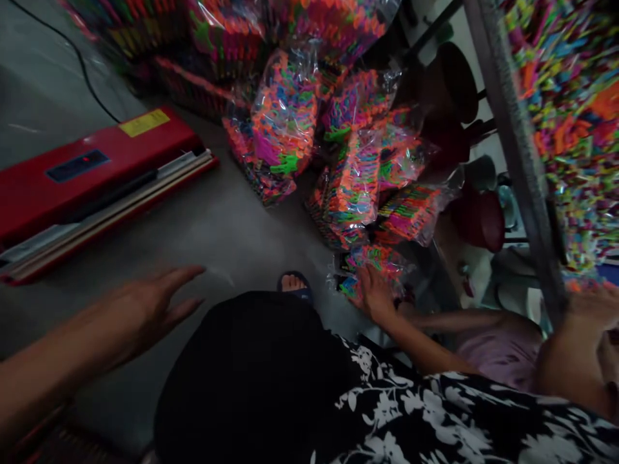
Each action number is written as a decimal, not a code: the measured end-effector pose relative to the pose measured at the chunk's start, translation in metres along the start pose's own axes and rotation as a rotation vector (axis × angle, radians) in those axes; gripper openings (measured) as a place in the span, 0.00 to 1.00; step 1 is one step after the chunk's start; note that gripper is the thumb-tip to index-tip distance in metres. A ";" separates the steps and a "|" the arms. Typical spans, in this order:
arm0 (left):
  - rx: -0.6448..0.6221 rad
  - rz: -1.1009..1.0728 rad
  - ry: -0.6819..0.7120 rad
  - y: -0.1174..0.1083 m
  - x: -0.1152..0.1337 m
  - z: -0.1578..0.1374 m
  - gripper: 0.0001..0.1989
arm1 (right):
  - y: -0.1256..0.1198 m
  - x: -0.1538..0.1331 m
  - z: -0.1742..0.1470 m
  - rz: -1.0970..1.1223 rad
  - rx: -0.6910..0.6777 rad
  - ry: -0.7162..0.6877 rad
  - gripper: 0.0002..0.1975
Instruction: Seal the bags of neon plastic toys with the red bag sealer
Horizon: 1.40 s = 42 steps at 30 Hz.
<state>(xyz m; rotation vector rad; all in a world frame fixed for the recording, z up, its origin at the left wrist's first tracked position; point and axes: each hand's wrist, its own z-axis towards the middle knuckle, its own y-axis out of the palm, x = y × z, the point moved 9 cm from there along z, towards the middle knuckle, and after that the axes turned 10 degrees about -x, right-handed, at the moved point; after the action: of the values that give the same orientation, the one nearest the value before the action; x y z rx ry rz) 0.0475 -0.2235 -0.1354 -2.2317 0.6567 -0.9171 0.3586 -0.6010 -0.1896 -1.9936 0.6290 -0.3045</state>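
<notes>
My left hand (155, 306) reaches over the floor below the red heat sealer (111, 151), thumb and fingers apart and nothing between them. It is slightly smeared by motion. On the other side, my right hand (376, 291) is on a small clear plastic bag of colourful pieces (374, 256); its fingers press over the bag's near side and are partly hard to see. Just above that bag lie more filled clear bags, among them a striped-looking one (358, 183) and a rounded one (285, 119).
Larger filled bags (222, 32) stand at the top. To the right, a metal-edged table (515, 129) bears a heap of loose colourful pieces (580, 148). A co-worker's hand (592, 306) is at its edge. Dark red buckets (478, 219) stand beneath. A black cord (80, 61) runs to the sealer.
</notes>
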 end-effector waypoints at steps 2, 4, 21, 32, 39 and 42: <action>-0.096 -0.025 0.064 0.020 0.012 0.021 0.31 | 0.015 -0.007 0.006 -0.010 0.016 -0.037 0.24; -0.120 -0.067 0.096 0.037 0.015 0.033 0.29 | 0.019 -0.012 0.007 -0.004 0.033 -0.100 0.11; -0.055 -0.662 0.211 0.033 0.042 0.032 0.65 | -0.166 -0.170 0.049 0.747 0.264 -0.554 0.17; 0.228 -0.308 -0.338 -0.058 -0.024 -0.037 0.18 | -0.199 -0.269 0.119 0.957 0.158 -0.810 0.22; 0.167 -0.532 -0.210 -0.105 -0.044 -0.101 0.18 | -0.182 -0.296 0.180 1.102 -0.081 -0.732 0.33; 0.277 -0.644 -0.020 -0.102 -0.047 -0.106 0.21 | -0.162 -0.317 0.208 1.264 -0.208 -0.691 0.36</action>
<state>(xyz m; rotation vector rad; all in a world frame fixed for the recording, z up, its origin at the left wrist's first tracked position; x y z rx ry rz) -0.0414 -0.1624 -0.0244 -2.2122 -0.2203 -1.1973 0.2392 -0.2109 -0.1333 -1.3637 1.3013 1.1772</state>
